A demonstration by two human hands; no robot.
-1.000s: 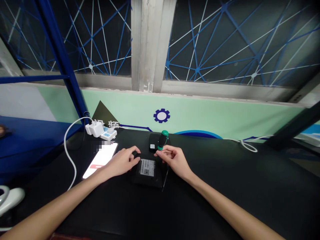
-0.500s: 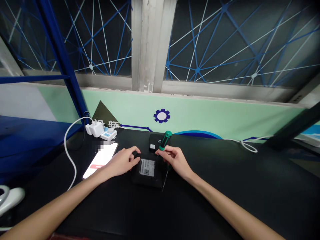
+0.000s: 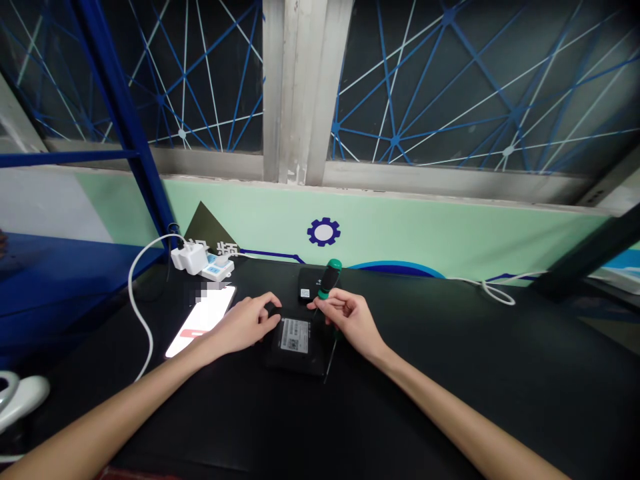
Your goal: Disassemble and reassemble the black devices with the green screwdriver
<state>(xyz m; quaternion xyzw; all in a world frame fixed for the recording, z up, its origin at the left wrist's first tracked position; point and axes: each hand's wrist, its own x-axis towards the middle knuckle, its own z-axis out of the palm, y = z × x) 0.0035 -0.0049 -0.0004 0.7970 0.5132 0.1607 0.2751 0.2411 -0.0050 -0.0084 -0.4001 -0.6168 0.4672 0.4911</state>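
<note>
The right hand [image 3: 353,320] pinches a green-and-black screwdriver [image 3: 329,279] between closed fingers, handle above them, while the curled left hand [image 3: 245,325] touches a flat black rectangular device [image 3: 295,357] just beside them.

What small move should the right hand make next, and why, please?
Probably bring the tip of the screwdriver onto the device: the right hand grips it, its shaft lies beside the device's edge, and the left hand rests on the device.

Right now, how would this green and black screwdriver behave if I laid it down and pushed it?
The screwdriver looks stiff and fairly light, and its thin metal shaft seems unlikely to flex. Its rounded handle, held in the right hand, suggests it could well roll if laid on the black table.
</note>
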